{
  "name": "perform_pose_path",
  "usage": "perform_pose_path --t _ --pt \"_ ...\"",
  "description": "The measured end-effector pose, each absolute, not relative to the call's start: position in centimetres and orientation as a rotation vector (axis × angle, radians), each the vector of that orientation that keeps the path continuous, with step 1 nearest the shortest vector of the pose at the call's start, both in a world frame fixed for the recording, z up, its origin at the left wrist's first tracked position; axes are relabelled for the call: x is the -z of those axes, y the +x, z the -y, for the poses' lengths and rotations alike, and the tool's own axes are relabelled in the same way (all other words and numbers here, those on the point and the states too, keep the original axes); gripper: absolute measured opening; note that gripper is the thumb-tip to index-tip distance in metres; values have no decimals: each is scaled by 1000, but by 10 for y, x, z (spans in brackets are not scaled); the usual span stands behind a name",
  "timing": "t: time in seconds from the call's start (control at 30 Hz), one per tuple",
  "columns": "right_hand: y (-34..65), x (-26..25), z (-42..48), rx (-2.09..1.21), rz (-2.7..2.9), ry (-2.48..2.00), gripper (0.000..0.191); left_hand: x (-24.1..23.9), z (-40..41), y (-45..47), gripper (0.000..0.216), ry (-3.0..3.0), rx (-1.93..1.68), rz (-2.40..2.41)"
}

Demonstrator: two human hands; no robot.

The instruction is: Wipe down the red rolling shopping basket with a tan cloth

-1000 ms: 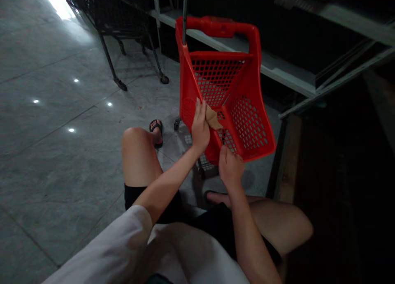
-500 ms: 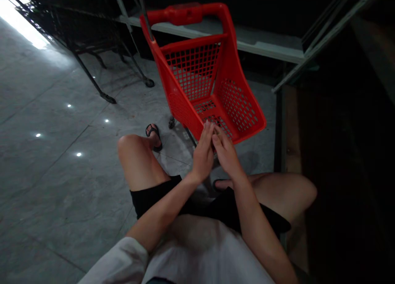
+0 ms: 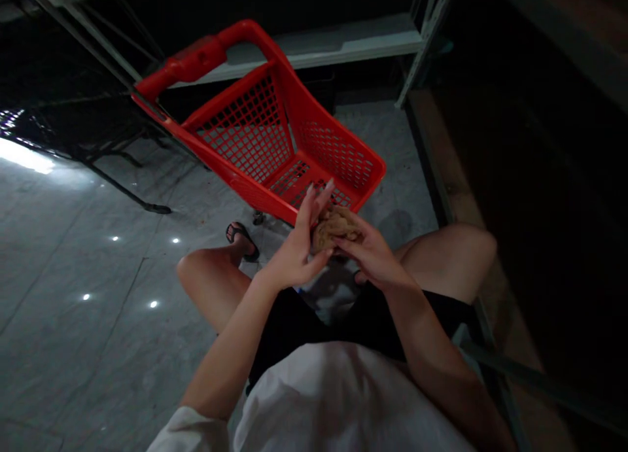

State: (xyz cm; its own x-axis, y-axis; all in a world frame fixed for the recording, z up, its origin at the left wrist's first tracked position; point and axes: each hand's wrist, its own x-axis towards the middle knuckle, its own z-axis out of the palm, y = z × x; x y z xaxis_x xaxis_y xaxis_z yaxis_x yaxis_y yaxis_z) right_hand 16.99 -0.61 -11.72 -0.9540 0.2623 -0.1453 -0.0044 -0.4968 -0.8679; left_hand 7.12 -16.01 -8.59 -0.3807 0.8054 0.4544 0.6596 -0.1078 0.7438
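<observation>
A light-brown, lumpy, clay-like mass with a folded, uneven surface is held between both hands, in front of my lap. My left hand cups its left side, fingers stretched forward and thumb beneath its near edge. From the right, my right hand grips the mass with thumb and fingers. Its underside is hidden. Just beyond the hands stands a red plastic shopping cart with perforated walls; its near rim is partly behind my left fingers.
A pale metal shelf frame runs behind the cart. Dark thin metal legs stand at the left on the grey tiled floor. A wooden beam lies along the right, near my knee.
My hands were pressed together, covering whatever was between them; now they are apart with the brown mass showing. The view has turned, and the cart appears further left and tilted.
</observation>
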Motion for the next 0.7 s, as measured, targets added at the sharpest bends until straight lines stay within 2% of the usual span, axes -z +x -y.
perform_pose_path --t 0.17,0.27,0.37,0.5,0.7 --pt "171 150 -5 -1687 1405 -691 47 66 187 -1 52 1502 -809 -2517" --pt "170 160 20 -1297 1577 -667 39 76 183 -30 54 1408 -318 -2814" --pt "157 157 60 -1072 1835 -306 34 93 169 -37 57 1240 -18 -3056" --pt "131 156 86 -907 2022 -72 32 104 161 -37 58 1228 43 -3137" --pt "142 197 54 -694 2062 31 23 105 166 -44 47 1275 -256 -3093"
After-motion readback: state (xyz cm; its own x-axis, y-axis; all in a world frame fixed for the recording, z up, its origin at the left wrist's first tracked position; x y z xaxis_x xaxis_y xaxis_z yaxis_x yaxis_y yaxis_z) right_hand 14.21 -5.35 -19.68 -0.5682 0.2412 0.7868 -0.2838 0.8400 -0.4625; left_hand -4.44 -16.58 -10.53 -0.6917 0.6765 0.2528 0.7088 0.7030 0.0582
